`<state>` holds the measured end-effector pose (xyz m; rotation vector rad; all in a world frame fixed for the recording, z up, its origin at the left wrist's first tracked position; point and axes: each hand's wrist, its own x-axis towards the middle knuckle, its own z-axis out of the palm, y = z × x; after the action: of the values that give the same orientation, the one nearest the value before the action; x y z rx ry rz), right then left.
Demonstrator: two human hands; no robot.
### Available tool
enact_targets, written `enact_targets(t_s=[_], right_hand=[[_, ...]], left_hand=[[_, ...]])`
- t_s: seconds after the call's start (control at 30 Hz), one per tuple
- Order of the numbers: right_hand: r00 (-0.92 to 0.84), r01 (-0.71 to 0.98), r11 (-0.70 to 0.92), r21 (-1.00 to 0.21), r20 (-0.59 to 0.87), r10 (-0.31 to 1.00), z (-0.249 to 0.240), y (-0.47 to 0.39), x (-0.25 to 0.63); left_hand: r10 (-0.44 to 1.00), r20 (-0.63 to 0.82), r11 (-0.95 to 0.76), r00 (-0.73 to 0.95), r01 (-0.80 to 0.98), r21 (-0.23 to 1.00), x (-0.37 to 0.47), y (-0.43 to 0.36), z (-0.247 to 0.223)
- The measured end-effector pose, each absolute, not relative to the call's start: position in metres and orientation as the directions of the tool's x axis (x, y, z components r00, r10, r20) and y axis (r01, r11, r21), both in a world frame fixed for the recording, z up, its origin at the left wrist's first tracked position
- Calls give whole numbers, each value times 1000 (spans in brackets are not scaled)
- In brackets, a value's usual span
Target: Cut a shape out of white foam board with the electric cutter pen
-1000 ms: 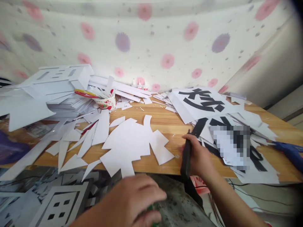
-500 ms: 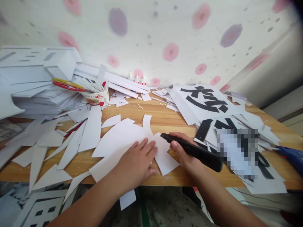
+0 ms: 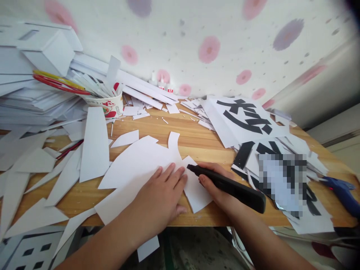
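Note:
My left hand [image 3: 163, 191] lies flat with spread fingers on a large white sheet piece [image 3: 140, 161] near the table's front edge. My right hand [image 3: 216, 183] is closed round a long black tool [image 3: 233, 187] that looks like a cutter. The tool's tip points left, just right of my left fingertips, over a smaller white piece [image 3: 197, 187]. A narrow curved strip [image 3: 173, 141] stands out from the top of the large piece. Whether the tip touches the sheet is not clear.
White offcuts [image 3: 94, 146] and a paper cup [image 3: 111, 107] of strips lie left. Small bottles [image 3: 161, 83] stand by the wall. Sheets with black characters [image 3: 244, 116] are at the right, beside a blue glue gun [image 3: 341, 191]. The wooden table [image 3: 202, 144] shows between.
The view has shifted, bringing the glue gun further into sight. The black tool's tip has come slightly down and left relative to the sheet. My left hand stays on the sheet.

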<state>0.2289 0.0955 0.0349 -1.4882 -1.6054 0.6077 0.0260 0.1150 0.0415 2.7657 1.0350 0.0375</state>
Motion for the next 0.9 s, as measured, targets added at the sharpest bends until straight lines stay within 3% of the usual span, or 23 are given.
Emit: enact_targets(t_s=[0.1, 0.23, 0.5, 0.7, 0.9], right_hand=[[88, 582, 155, -798, 251, 964, 34, 95, 228], [83, 592, 157, -790, 253, 964, 34, 96, 227], [-63, 605, 334, -723, 374, 925, 36, 95, 228], [-195, 618, 431, -657, 403, 894, 36, 90, 233], [-210, 597, 443, -668, 403, 891, 34, 80, 239]], left_hand=[[653, -116, -733, 748, 663, 151, 28, 115, 45], [654, -106, -733, 749, 662, 156, 28, 115, 46], [663, -80, -715, 744, 661, 228, 28, 116, 48], [701, -118, -681, 703, 709, 181, 32, 117, 51], [708, -153, -675, 689, 724, 143, 33, 118, 53]])
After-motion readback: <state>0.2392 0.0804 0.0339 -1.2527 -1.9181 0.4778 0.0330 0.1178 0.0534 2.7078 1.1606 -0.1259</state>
